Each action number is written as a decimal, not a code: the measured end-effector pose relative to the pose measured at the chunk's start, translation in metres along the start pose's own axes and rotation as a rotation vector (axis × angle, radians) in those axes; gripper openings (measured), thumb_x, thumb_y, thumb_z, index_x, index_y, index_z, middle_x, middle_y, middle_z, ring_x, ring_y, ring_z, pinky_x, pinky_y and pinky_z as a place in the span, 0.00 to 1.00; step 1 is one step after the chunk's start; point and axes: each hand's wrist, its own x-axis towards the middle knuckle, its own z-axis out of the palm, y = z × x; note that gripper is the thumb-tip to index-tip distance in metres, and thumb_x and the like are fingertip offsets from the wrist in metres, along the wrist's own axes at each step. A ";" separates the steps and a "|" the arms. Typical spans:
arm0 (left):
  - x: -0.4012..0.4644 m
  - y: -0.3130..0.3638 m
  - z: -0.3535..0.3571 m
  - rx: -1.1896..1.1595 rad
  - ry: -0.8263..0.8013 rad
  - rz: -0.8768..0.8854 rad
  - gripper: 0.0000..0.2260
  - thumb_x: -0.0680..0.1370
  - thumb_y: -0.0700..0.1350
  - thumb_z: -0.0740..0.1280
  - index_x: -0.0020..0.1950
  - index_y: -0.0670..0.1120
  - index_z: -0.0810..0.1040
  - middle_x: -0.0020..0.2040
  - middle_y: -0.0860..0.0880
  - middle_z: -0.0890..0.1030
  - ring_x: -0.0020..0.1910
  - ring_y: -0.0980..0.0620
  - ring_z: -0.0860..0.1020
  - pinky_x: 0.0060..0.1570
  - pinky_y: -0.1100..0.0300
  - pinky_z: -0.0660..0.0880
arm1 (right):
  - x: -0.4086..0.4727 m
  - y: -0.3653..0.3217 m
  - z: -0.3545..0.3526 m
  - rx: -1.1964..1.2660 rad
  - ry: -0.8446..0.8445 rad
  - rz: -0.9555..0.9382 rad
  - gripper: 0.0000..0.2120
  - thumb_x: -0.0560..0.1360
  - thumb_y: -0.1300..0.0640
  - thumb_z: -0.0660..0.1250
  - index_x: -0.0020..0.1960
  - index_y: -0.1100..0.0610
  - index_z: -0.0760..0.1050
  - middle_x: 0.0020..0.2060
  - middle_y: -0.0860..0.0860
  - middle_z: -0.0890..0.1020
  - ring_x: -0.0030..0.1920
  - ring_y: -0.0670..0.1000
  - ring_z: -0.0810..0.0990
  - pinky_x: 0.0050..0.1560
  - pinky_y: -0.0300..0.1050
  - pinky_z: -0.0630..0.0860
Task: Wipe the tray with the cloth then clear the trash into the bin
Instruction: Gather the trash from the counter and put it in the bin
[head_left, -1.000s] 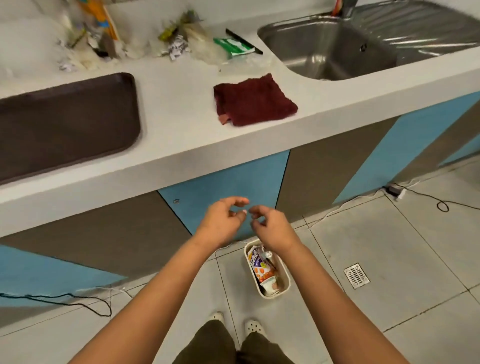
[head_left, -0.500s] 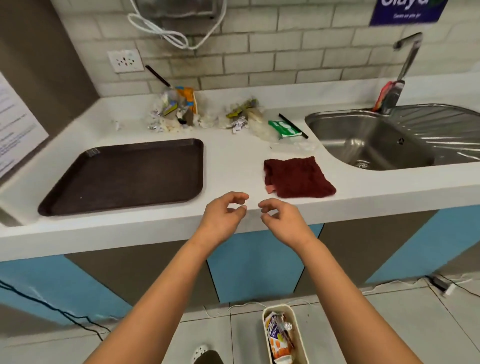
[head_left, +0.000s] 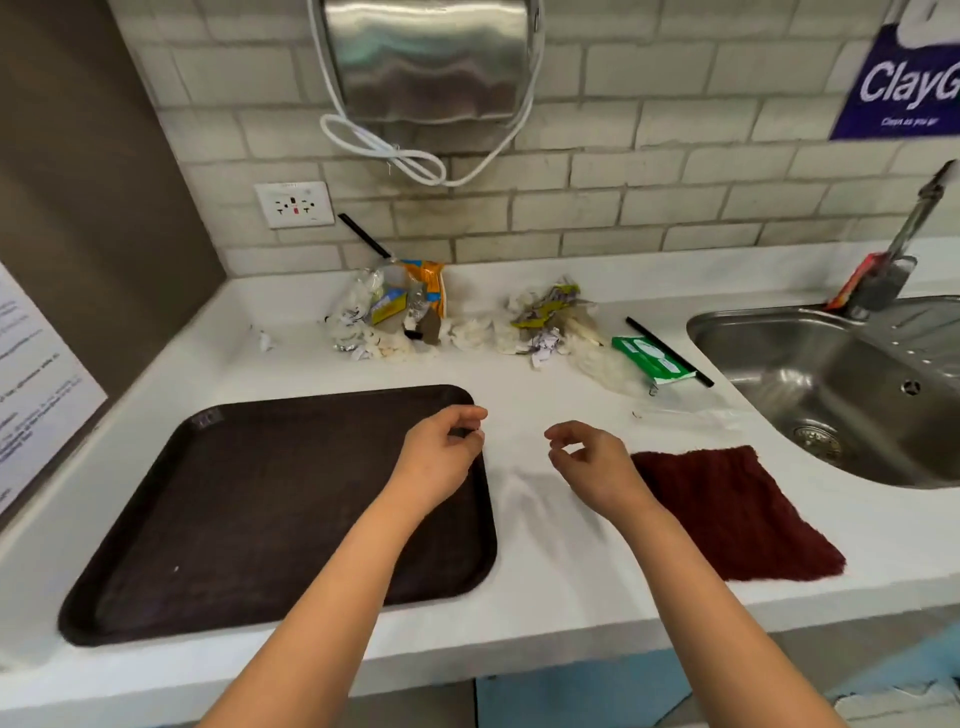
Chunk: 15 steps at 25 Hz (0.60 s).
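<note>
While both hands hang empty (fingers loosely curled) | cloth (head_left: 737, 514) just beside right hand (head_left: 597, 467) | tray (head_left: 249, 519) under left hand (head_left: 441, 457)

White counter (head_left: 545, 582), brown tray (head_left: 234, 519), maroon cloth (head_left: 737, 514), trash pile (head_left: 467, 322)

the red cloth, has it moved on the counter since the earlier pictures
No. The red cloth lies at the counter's front edge beside the sink, as before; only the camera's view shifted.

Both hands hover empty, fingers loosely curled: left hand (head_left: 441, 457) over the brown tray (head_left: 249, 514), right hand (head_left: 597, 467) beside the maroon cloth (head_left: 737, 514); wrappers, seemingly crumpled tissue (head_left: 410, 317), behind.
</note>
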 end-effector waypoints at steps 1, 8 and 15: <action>0.015 -0.003 -0.010 -0.003 0.006 -0.003 0.11 0.77 0.39 0.64 0.59 0.48 0.77 0.52 0.52 0.78 0.44 0.57 0.75 0.40 0.76 0.70 | 0.012 -0.004 0.006 -0.010 -0.001 0.001 0.08 0.75 0.62 0.62 0.50 0.52 0.76 0.45 0.46 0.77 0.28 0.42 0.72 0.29 0.30 0.67; 0.120 -0.032 -0.065 0.015 0.050 -0.057 0.10 0.77 0.39 0.64 0.56 0.49 0.78 0.52 0.53 0.77 0.37 0.60 0.74 0.29 0.79 0.67 | 0.097 -0.021 0.037 -0.032 0.041 0.040 0.09 0.75 0.62 0.63 0.52 0.53 0.77 0.47 0.48 0.78 0.32 0.44 0.74 0.34 0.33 0.68; 0.182 -0.060 -0.083 0.164 0.151 -0.090 0.13 0.76 0.40 0.64 0.59 0.48 0.77 0.59 0.49 0.76 0.52 0.50 0.76 0.51 0.63 0.71 | 0.161 -0.026 0.059 -0.105 -0.053 0.033 0.08 0.75 0.61 0.63 0.51 0.51 0.75 0.48 0.48 0.78 0.32 0.44 0.75 0.34 0.31 0.69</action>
